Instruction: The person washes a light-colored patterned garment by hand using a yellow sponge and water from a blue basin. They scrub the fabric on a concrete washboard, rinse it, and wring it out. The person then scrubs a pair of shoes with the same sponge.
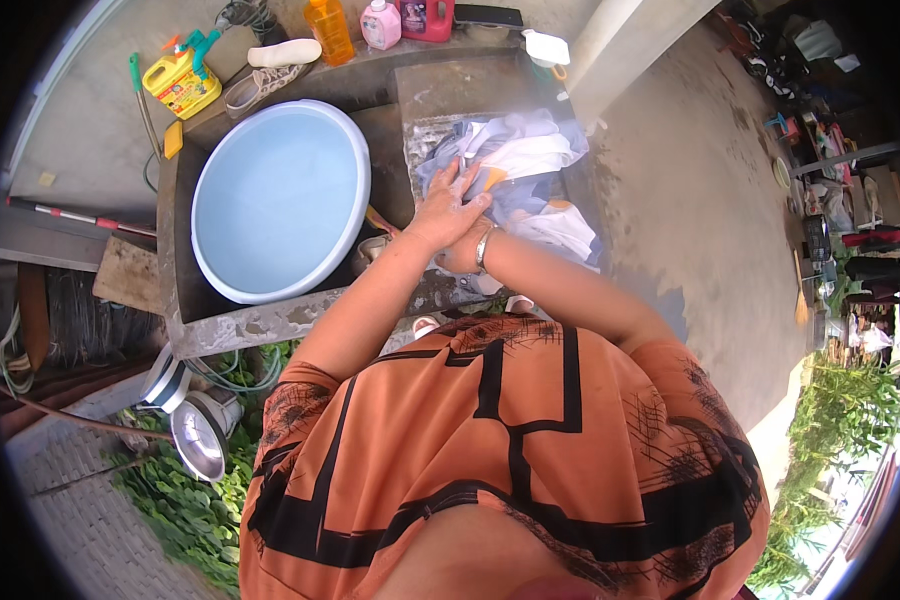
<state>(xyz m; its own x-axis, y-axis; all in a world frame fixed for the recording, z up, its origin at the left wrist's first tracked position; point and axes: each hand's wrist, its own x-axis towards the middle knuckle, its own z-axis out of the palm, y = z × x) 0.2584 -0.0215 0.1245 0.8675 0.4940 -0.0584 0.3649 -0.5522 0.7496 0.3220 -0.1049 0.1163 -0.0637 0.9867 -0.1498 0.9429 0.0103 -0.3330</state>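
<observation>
A wet bundle of white and grey-blue cloth [525,161] with small yellow patches lies heaped on the stone washing slab [457,86]. My left hand [450,204] presses on the near left part of the bundle, fingers spread. Close below it is my right hand [461,251], with a metal bracelet [483,249] at the wrist. Its fingers are partly hidden behind the left hand, so their grip is unclear. Left of the hands, a large light-blue basin [281,202] of water sits in the concrete sink [255,319]. A brush-like handle [381,221] shows beside the basin.
Along the sink's back ledge stand a yellow jug [182,84], a patterned shoe [262,88], an orange bottle [328,31], a pink bottle [380,26] and a red jug [425,19]. A white scoop [546,48] lies near the concrete pillar [630,45].
</observation>
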